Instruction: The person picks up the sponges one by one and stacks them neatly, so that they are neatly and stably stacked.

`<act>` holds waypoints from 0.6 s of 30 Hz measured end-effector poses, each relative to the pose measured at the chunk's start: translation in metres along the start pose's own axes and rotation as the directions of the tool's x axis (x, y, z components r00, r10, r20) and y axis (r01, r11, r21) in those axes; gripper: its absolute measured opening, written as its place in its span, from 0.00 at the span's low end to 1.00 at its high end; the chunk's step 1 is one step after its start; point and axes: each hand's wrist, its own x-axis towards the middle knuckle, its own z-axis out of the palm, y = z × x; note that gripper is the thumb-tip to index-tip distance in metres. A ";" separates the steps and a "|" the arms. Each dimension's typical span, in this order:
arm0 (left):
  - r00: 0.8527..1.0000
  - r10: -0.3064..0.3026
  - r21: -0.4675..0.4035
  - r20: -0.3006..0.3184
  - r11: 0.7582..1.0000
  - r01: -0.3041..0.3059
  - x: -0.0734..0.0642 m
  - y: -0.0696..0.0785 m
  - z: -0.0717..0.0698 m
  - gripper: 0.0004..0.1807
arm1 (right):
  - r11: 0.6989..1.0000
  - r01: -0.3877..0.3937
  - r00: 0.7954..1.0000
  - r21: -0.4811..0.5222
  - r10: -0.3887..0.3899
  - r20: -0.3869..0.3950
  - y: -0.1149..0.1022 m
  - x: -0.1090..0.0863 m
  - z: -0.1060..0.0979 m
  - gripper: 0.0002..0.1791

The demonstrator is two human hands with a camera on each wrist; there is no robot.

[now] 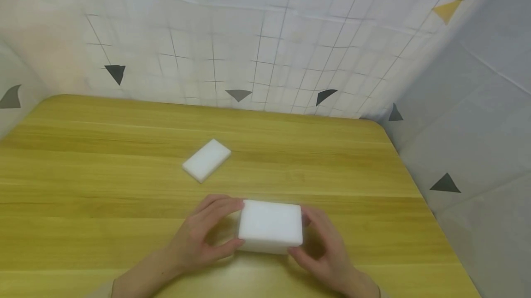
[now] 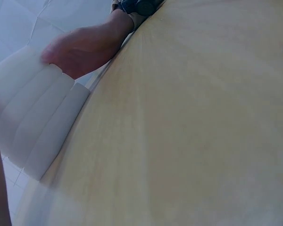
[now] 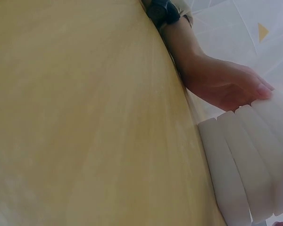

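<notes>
A stack of white sponges (image 1: 271, 222) sits on the wooden table near its front, between both hands. The left wrist view shows several flat blocks in the stack (image 2: 42, 113), layered one on another with thin seams. At its left end, my left hand (image 1: 203, 233) grips the upper part, thumb at the front corner and fingers at the back corner. My right hand (image 1: 327, 247) holds the right end the same way, thumb in front. In the right wrist view the lowest block (image 3: 224, 174) rests against the tabletop, below the fingers.
One more white sponge (image 1: 206, 160) lies flat and angled on the table (image 1: 332, 169), beyond the left hand. A white grid-patterned cloth (image 1: 232, 35) with dark and yellow triangles hangs behind the table's far edge. A grey-white cloth (image 1: 489, 141) borders the right side.
</notes>
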 end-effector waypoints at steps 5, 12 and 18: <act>1.000 0.001 -0.011 0.007 1.000 0.000 0.001 0.001 -0.001 0.29 | 0.999 -0.040 0.999 0.023 0.040 0.011 0.000 -0.002 -0.002 0.37; 1.000 0.001 -0.025 0.023 1.000 0.000 0.001 0.001 0.000 0.29 | 0.998 -0.059 0.998 0.019 0.059 0.015 -0.006 0.000 -0.003 0.34; 0.999 -0.013 -0.025 0.031 1.000 0.014 0.000 0.002 0.000 0.30 | 0.997 -0.081 0.997 0.013 0.081 0.017 -0.009 0.002 -0.003 0.33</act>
